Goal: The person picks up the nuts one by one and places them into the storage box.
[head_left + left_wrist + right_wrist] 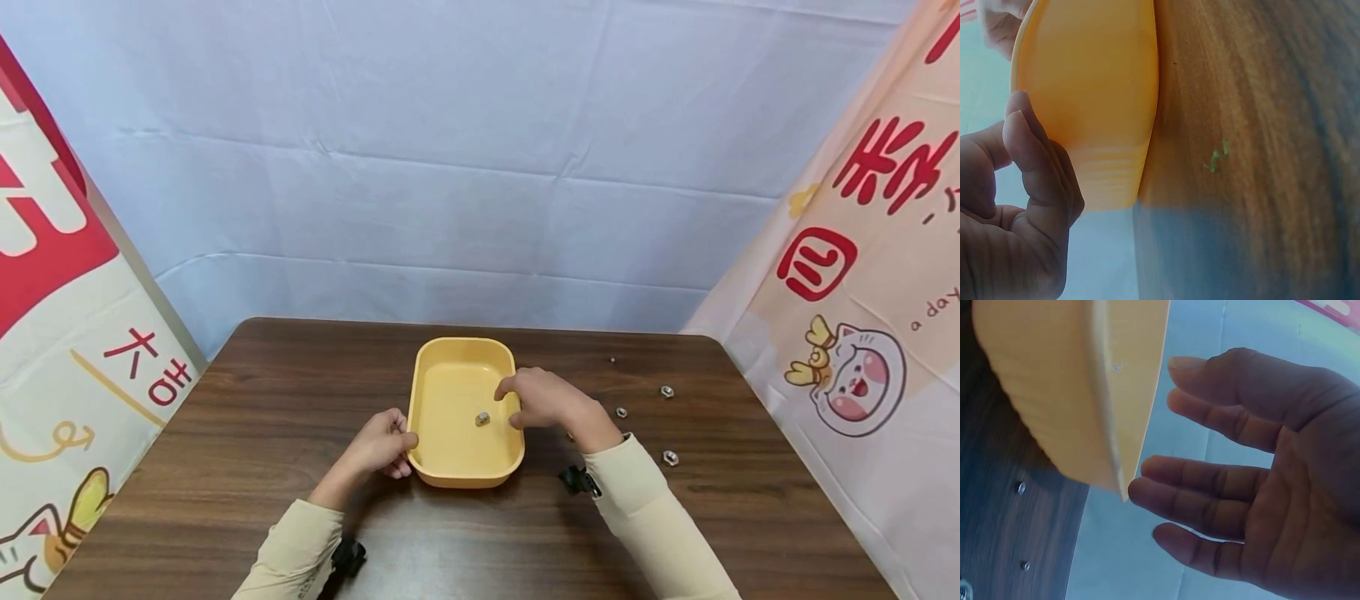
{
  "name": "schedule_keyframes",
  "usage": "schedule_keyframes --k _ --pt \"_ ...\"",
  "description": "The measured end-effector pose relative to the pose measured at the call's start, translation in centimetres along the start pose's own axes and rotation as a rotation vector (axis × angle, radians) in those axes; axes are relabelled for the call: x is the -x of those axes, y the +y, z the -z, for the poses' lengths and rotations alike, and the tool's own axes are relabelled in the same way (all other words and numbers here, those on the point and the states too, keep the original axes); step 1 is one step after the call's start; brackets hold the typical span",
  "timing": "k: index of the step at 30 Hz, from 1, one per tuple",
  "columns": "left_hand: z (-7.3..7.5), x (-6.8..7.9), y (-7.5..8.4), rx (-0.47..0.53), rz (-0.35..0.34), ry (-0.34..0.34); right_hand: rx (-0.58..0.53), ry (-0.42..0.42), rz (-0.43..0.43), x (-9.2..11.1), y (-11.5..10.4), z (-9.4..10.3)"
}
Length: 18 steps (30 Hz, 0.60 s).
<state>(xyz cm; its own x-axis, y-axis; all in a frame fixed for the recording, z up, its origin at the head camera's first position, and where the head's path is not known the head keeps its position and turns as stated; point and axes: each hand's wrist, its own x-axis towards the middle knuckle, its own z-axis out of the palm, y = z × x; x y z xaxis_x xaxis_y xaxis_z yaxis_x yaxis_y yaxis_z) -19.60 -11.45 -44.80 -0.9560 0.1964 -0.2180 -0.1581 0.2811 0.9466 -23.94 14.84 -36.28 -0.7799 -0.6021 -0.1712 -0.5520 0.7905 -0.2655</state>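
A yellow rectangular tray (457, 477) sits on the brown table. My left hand (382, 444) pinches its left wall, with the thumb over the rim and the fingers outside; the left wrist view shows that hand (1035, 181) against the tray's wall. Inside the tray, right of its middle, lies a small metal nut (482, 419), too small to make out in detail. Over the right rim hovers my right hand (546, 398). In the right wrist view its fingers (1204, 503) are spread and loosely bent, with nothing between them.
Several metal nuts lie on the table right of the tray, among them a far nut (667, 392), a smaller nut (621, 412) and a near nut (670, 458). A tiny piece (612, 360) lies behind them. A pale cloth (450, 208) hangs behind the table.
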Motion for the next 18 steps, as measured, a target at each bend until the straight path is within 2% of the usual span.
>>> schedule_keyframes --k 7,18 --pt "-0.2 0.1 -0.1 -0.021 0.004 0.016 -0.014 0.056 0.015 0.7 1.3 -0.5" --pt "0.0 0.0 -0.1 0.008 -0.004 -0.002 -0.045 0.103 0.005 1.3 3.2 -1.3"
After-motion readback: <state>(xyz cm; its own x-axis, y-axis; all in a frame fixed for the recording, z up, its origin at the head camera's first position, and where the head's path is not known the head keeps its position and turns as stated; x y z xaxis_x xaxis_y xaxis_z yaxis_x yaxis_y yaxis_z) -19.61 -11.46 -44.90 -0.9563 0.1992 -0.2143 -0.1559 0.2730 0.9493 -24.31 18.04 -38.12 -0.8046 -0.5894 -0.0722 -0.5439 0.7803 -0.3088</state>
